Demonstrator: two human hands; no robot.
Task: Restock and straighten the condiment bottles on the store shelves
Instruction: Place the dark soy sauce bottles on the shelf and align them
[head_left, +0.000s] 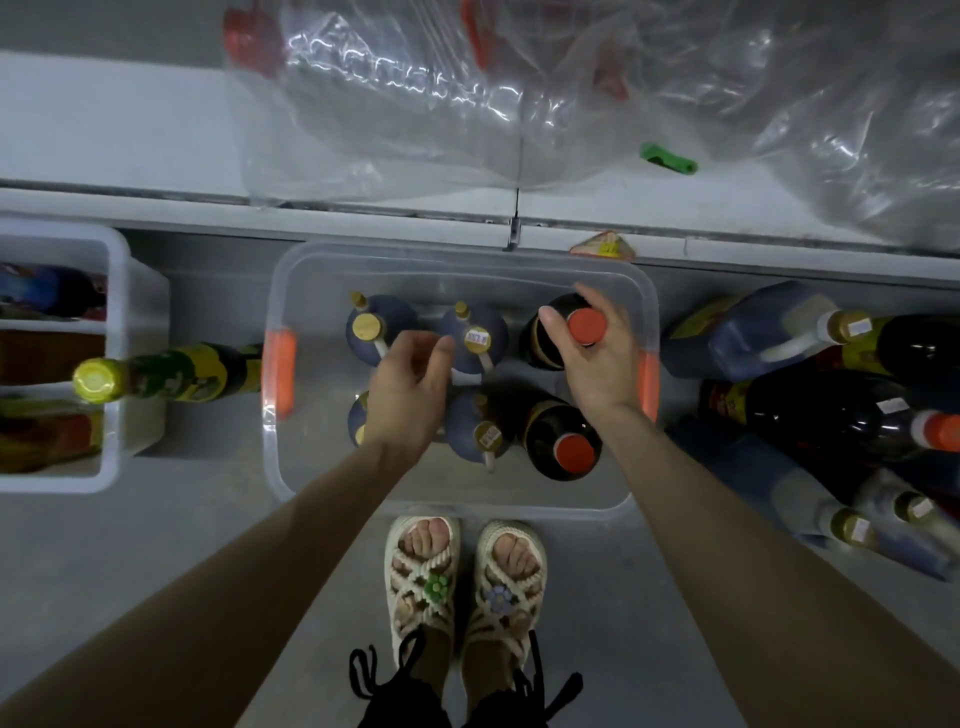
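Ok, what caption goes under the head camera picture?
Right hand grips a red-capped bottle in the clear bin; left hand hovers over blue jugs.

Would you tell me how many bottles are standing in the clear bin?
6: the back-left blue jug, back-middle blue jug, back red-capped bottle in the right hand; front-left blue jug partly hidden under the left hand, front-middle blue jug, front red-capped bottle. None else visible.
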